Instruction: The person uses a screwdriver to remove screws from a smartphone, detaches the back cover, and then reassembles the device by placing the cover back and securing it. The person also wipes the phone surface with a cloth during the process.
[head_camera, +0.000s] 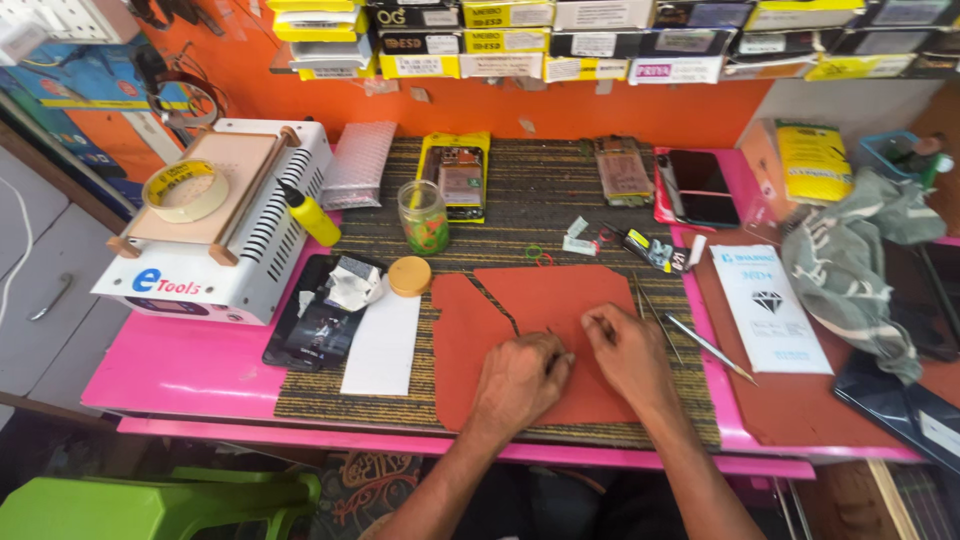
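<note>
Your left hand (520, 378) and right hand (627, 350) lay side by side on the red mat (530, 330), both curled down with the fingertips drawn together. Something very small seemed pinched between them, near your left thumb, but it was too tiny to make out, so I cannot tell what either hand actually held. That mat sat in the middle of the striped pad (520, 200) on the pink table (180, 370); a dark cut ran through its left part. It looked thin, soft and floppy, light enough to slide, so you would have done best to press it flat and lift from an edge or the cut corner. Just right of your right hand lay the tweezers (708, 347), close but not touching. To your left were a white card (383, 345), a dark phone (312, 325) and a yellow cap (409, 276), with a glass jar (423, 216) farther back. A grey rag (850, 260) lay well off to the right.
</note>
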